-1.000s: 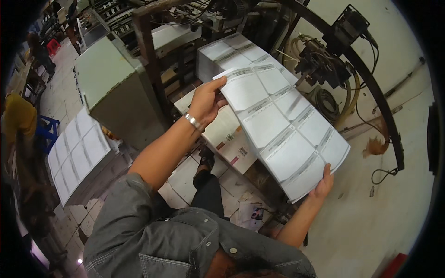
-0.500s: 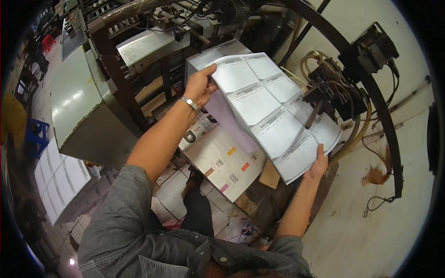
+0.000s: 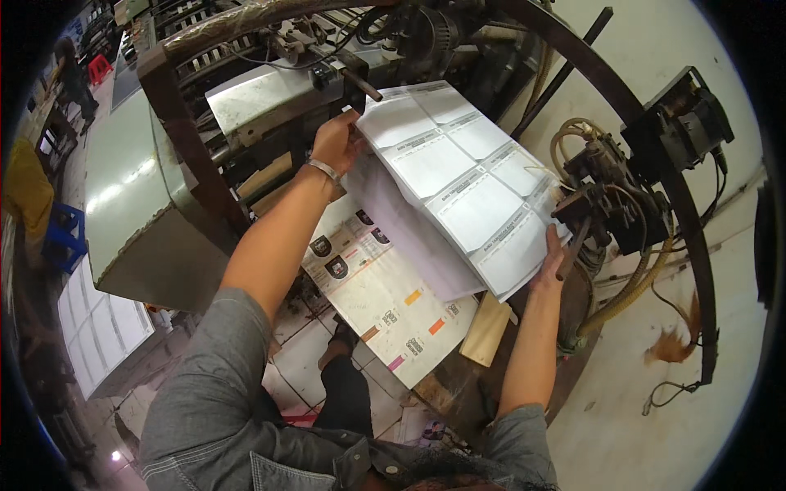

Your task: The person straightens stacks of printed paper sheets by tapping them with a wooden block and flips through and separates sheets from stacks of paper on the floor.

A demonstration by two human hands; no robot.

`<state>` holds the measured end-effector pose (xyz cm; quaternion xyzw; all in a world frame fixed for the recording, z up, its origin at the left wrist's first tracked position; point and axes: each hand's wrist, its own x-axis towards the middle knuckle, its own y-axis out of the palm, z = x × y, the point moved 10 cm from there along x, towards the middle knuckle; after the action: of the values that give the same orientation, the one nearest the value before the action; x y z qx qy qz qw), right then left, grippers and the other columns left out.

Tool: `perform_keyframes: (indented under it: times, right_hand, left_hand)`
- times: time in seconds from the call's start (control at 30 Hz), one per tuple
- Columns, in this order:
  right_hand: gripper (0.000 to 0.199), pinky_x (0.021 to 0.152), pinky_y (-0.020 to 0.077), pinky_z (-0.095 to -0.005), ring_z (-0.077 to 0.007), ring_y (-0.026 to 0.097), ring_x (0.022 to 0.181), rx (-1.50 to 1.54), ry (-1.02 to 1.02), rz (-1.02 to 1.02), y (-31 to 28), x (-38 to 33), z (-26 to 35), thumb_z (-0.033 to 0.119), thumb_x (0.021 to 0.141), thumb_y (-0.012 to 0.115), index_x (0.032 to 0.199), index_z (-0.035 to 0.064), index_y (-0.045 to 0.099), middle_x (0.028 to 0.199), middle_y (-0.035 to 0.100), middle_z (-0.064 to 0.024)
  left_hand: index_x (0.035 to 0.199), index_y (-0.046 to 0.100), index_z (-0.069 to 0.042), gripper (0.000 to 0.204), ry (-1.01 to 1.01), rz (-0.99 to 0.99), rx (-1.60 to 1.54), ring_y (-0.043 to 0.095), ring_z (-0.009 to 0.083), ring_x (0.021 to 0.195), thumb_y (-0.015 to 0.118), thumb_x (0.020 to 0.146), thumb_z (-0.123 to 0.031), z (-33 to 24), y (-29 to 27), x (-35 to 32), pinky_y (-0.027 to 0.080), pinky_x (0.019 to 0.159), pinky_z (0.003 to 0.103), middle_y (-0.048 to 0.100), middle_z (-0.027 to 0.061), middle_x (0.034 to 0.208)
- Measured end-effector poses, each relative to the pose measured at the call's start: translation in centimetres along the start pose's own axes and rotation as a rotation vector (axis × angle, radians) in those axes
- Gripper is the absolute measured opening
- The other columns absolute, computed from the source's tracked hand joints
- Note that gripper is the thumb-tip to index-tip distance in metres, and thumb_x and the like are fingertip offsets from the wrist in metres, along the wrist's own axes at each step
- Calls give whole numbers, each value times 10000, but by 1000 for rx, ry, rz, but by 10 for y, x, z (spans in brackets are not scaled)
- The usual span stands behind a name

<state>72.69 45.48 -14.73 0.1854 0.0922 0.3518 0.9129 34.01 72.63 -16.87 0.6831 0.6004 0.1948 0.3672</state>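
A large stack of printed paper sheets (image 3: 446, 176), white with ruled form panels, is held between my hands at a tilt. My left hand (image 3: 336, 146), with a metal bracelet at its wrist, grips the far left edge. My right hand (image 3: 550, 260) grips the near right corner, close to a dark machine part. Below the stack hangs a pale lilac sheet (image 3: 409, 237). Under that lies a printed cream sheet (image 3: 385, 307) with small coloured blocks, on a dark board. The fingertips beneath the paper are hidden.
A printing machine (image 3: 270, 90) with rollers and bars stands ahead. Its black curved arm (image 3: 688, 237) and hose-fed mechanism (image 3: 614, 188) crowd the right. A grey-green cover (image 3: 131, 196) and another form stack (image 3: 102, 327) are at left. A wood block (image 3: 486, 329) lies beside the cream sheet.
Both hands have carried the sheets slightly away from me and to the left, and the right corner has risen. More of the cream sheet and wood block shows.
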Motion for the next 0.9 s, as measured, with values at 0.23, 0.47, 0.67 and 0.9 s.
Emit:
perform_keyframes:
  times: [0.23,0.47,0.67,0.9]
  right_hand:
    - [468,853,486,-361,-256,593,989,-193,196,122,2,34,-40,206,868,609,1240,-41,468,1130,592,-134]
    - [408,807,467,-334,-223,577,939,-225,239,91,-6,47,-55,158,858,618,1166,-88,516,1088,595,-134]
    - [401,755,474,-329,-224,587,910,-245,189,142,9,41,-55,175,857,618,1118,-120,541,1069,604,-157]
    - [446,839,478,-344,-249,604,962,-367,263,154,22,28,-56,199,870,605,1187,-99,504,1132,597,-158]
  left_hand:
    - [889,595,-104,130,-78,-263,104,472,116,617,625,857,-226,16,-21,12,431,548,264,552,5,791]
    - [834,567,-114,138,-117,-274,131,430,104,532,621,846,-240,14,-29,24,385,453,260,521,-5,720]
    - [876,562,-98,132,-114,-225,110,536,125,598,573,868,-229,3,-26,25,477,537,297,557,16,756]
    - [979,562,-74,165,-161,-206,128,637,196,746,548,871,-197,-1,-34,31,540,703,377,616,50,876]
